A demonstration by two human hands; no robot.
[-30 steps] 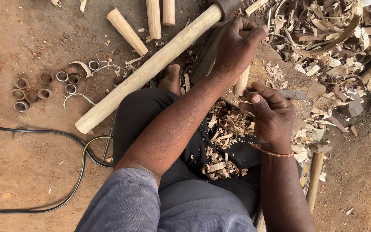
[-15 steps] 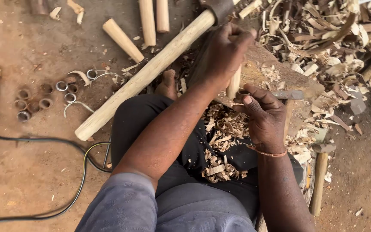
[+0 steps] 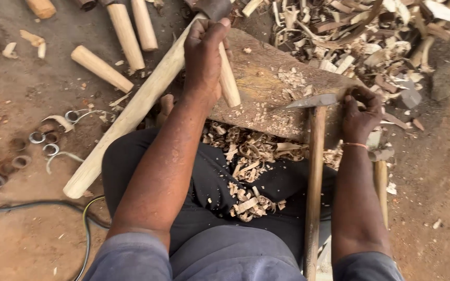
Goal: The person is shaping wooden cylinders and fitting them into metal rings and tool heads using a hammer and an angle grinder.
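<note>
- Metal rings [image 3: 14,156] lay on the dirt floor at far left.
- The left hand [image 3: 207,54] was closed around a short wooden peg [image 3: 228,80], held against the wooden block [image 3: 272,88].
- The right hand [image 3: 360,112] gripped an adze [image 3: 316,156] near its blade.
- Wood shavings [image 3: 248,171] covered the lap.

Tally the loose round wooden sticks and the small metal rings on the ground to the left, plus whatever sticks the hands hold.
Short wooden sticks on the ground: 4
Long wooden pole: 1
Stick held in the left hand: 1, the short stick
Small metal rings: about 8, some blurred
Bladed tool at the right hand: 1
Total: about 15
</note>
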